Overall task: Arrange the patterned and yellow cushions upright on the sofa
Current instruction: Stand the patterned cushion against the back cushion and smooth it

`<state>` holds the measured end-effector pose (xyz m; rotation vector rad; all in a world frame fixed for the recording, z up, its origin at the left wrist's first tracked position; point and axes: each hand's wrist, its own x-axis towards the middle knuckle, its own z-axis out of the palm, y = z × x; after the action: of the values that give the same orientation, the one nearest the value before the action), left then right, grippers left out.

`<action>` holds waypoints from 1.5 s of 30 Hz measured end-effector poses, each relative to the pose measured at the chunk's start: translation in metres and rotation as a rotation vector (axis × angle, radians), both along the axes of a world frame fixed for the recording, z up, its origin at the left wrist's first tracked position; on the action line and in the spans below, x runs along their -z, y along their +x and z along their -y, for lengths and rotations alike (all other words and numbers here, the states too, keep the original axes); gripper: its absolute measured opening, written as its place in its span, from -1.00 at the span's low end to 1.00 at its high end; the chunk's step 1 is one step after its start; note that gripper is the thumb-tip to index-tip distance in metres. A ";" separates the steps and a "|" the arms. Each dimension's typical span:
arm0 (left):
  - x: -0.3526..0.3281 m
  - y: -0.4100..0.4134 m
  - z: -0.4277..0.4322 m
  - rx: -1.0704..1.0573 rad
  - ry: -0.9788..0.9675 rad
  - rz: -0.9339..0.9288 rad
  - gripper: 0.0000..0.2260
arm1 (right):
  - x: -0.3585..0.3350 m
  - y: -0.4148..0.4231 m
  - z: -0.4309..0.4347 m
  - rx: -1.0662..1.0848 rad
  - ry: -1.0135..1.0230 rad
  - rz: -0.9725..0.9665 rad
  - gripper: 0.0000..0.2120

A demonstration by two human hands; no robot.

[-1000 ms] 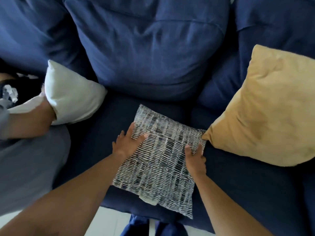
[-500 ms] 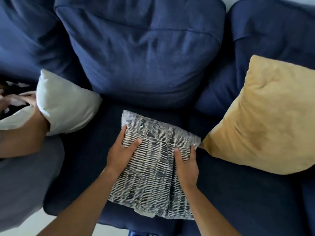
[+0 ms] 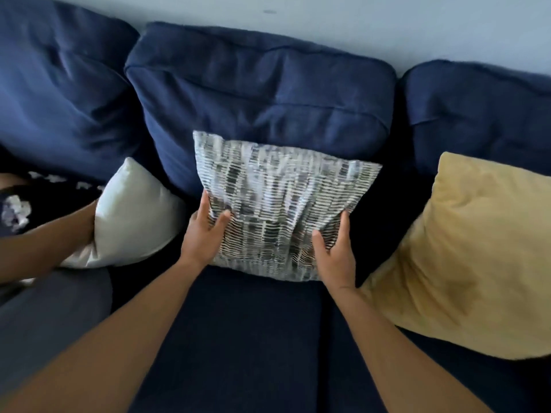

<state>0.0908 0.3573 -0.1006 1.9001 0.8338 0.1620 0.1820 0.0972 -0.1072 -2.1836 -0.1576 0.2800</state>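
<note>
The patterned cushion (image 3: 277, 201), black and white weave, stands nearly upright against the middle back cushion of the navy sofa (image 3: 262, 93). My left hand (image 3: 204, 231) grips its lower left edge with the thumb on the front. My right hand (image 3: 335, 253) holds its lower right edge, fingers wrapped around the side. The yellow cushion (image 3: 471, 251) leans tilted on the right seat, against the right back cushion, a short gap from my right hand.
Another person sits at the left: an arm (image 3: 44, 245) and a grey-clad leg (image 3: 50, 317), with a white cushion (image 3: 134, 213) held beside them. The seat (image 3: 238, 338) in front of the patterned cushion is bare navy fabric. A pale wall (image 3: 328, 22) runs behind.
The patterned cushion was lying flat on the seat. Both hands have lifted and pushed it back until it stands against the backrest. The view has tilted upward.
</note>
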 end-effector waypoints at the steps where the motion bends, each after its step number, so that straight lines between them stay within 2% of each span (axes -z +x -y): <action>1: 0.008 0.000 -0.002 0.011 -0.041 -0.055 -0.31 | 0.007 0.002 0.003 -0.020 -0.046 -0.036 -0.28; 4: 0.017 0.001 -0.006 0.012 -0.057 -0.082 -0.31 | 0.013 0.006 0.008 -0.008 -0.053 -0.028 -0.31; 10: 0.000 0.020 -0.018 -0.115 -0.081 0.058 -0.30 | -0.009 0.028 0.005 0.262 0.188 -0.069 -0.33; 14: -0.019 0.051 -0.037 -0.328 -0.283 0.147 -0.18 | -0.028 0.065 -0.008 0.338 0.357 -0.175 -0.35; 17: -0.023 0.071 -0.050 -0.330 -0.464 0.194 -0.21 | -0.038 0.081 -0.020 0.375 0.425 -0.208 -0.49; 19: -0.024 0.084 -0.053 -0.329 -0.505 0.180 -0.32 | -0.041 0.087 -0.025 0.427 0.426 -0.192 -0.59; 22: -0.028 0.098 -0.048 -0.381 -0.491 0.250 -0.77 | -0.046 0.088 -0.030 0.513 0.449 -0.141 -0.83; 24: -0.034 0.101 -0.044 -0.406 -0.462 0.331 -0.92 | -0.053 0.084 -0.035 0.549 0.470 -0.069 -0.92; 27: -0.046 0.101 -0.043 -0.390 -0.340 0.473 -0.90 | -0.064 0.080 -0.042 0.571 0.423 0.104 -0.89; 29: -0.045 0.097 -0.047 -0.375 -0.259 0.508 -0.87 | -0.062 0.080 -0.046 0.582 0.400 0.181 -0.96; 32: -0.033 0.093 -0.051 -0.376 -0.220 0.412 -0.90 | -0.052 0.076 -0.051 0.606 0.346 0.085 -0.68; 35: -0.030 0.089 -0.057 -0.353 -0.119 0.319 -0.56 | -0.052 0.069 -0.056 0.623 0.309 0.131 -0.54; 37: -0.040 0.086 -0.058 -0.359 0.148 0.301 -0.44 | -0.063 0.065 -0.061 0.613 0.207 0.353 -0.51; 39: -0.053 0.084 -0.050 -0.275 0.499 0.399 -0.46 | -0.071 0.062 -0.069 0.507 0.024 0.689 -0.53; 41: -0.057 0.087 -0.032 -0.053 0.824 0.518 -0.52 | -0.072 0.059 -0.085 0.281 -0.131 0.942 -0.55; 43: -0.048 0.091 -0.013 0.211 0.982 0.552 -0.57 | -0.062 0.054 -0.107 0.029 -0.260 0.996 -0.54; 45: -0.030 0.095 -0.004 0.416 1.039 0.487 -0.56 | -0.043 0.052 -0.120 -0.172 -0.419 0.958 -0.50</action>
<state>0.1854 0.3615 -0.0705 2.7557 -0.0549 0.8901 0.2335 0.2173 -0.0644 -2.5481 -0.8805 -0.7268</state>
